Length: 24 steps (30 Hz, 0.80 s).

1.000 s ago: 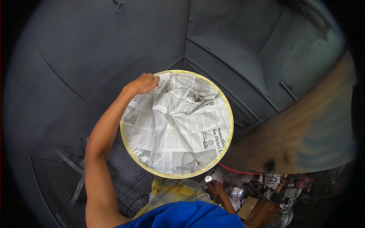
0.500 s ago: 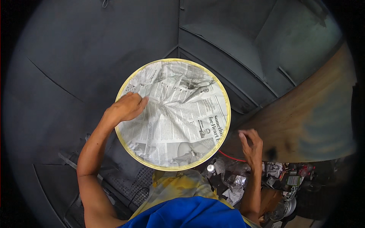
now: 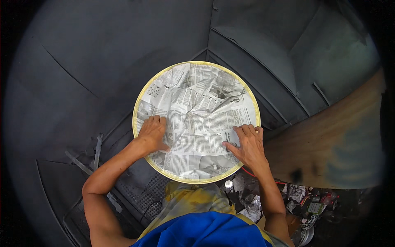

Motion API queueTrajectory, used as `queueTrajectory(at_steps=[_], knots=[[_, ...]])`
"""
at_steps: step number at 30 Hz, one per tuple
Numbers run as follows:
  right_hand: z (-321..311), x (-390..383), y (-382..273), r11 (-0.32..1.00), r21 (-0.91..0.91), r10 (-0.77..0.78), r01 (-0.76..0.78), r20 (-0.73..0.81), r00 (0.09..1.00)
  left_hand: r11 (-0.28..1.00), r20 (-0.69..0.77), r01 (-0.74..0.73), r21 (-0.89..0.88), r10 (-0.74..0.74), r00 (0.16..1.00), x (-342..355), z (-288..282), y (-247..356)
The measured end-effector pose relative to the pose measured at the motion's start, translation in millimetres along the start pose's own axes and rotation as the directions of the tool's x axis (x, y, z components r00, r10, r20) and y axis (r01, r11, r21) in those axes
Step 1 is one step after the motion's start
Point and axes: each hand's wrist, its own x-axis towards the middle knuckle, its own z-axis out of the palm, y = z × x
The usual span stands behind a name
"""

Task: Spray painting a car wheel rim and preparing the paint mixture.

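Observation:
A round piece with a yellow rim (image 3: 196, 181) is in front of me, its face covered by wrinkled newspaper (image 3: 193, 138). Creases in the paper spread out from near the middle. On the left part of the paper rests my left hand (image 3: 153, 133), open, thumb held apart from the bent fingers. Opposite it, my right hand (image 3: 250, 147) lies on the paper close to the right rim, open with the thumb pointing inward. Neither hand shows anything held. What supports the round piece from below is hidden.
Dark grey panels (image 3: 123, 41) surround the far side and left. At right stands a curved brown panel (image 3: 321, 140). Below it runs a red hose (image 3: 247, 171). A white-topped can (image 3: 228, 185), crumpled paper and plastic (image 3: 253, 203) and other clutter lie at lower right.
My right hand has come from beyond the right rim onto the newspaper. My left hand has shifted nearer me across the paper. The round piece appears farther right in view.

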Motion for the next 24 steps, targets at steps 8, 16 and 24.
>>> queueTrajectory(at_steps=[8,16,24], knots=[[9,1,-5,0.999,-0.04,-0.019,0.023,0.091,0.996,0.995,-0.043,0.041,0.088,-0.037,0.998,-3,8,2],[20,-4,-13,0.992,-0.098,-0.07,0.077,0.073,0.995,0.953,0.161,0.288,-0.089,-0.272,0.949,-21,-1,56],[16,1,-11,0.991,-0.059,-0.113,0.118,0.075,0.991,0.902,-0.092,0.367,-0.226,-0.395,0.914,-17,33,69]])
